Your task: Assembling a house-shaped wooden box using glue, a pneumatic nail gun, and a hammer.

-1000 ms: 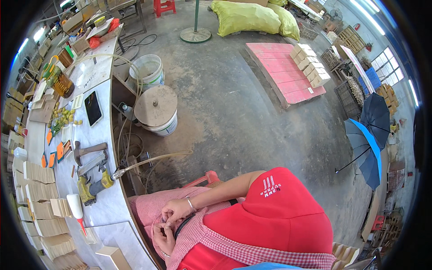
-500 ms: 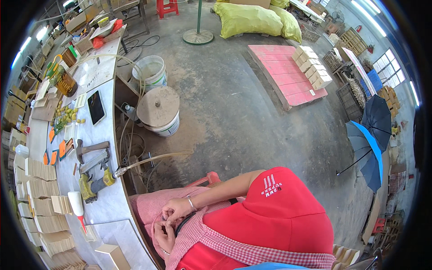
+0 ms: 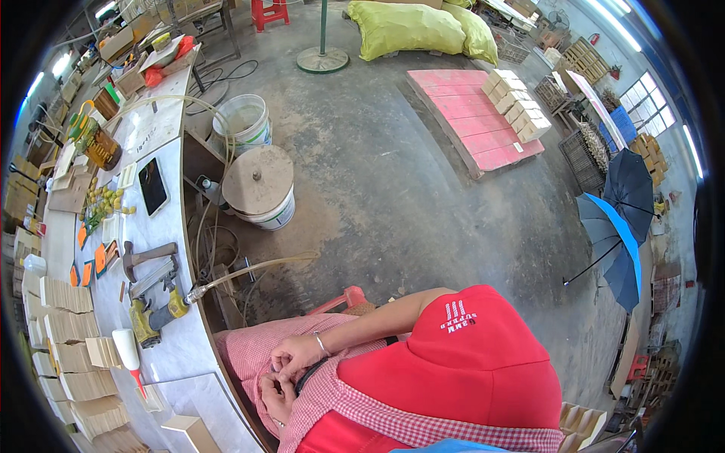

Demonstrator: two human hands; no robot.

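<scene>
Close together over my lap, my right hand (image 3: 296, 353) and my left hand (image 3: 276, 399) meet at the fingertips. Both are closed, with thumbs and fingers pinched at the same spot. Whatever lies between them is too small and too covered to make out. A bracelet circles my right wrist. Beneath the hands spreads a red-and-white checked apron (image 3: 249, 343). A black curved edge (image 3: 308, 375) shows right beside my fingers.
The worktable to the left holds a nail gun (image 3: 157, 311) with its hose, a hammer (image 3: 149, 257), a phone (image 3: 152, 186), a white glue bottle (image 3: 127, 349) and stacked wooden pieces (image 3: 72, 326). A lidded bucket (image 3: 260, 185) stands beside it; a pink pallet (image 3: 461, 113) lies farther off.
The view has shifted slightly, so the surroundings sit a little farther left and higher. My hands stay pinched together over the apron, with only small finger movement.
</scene>
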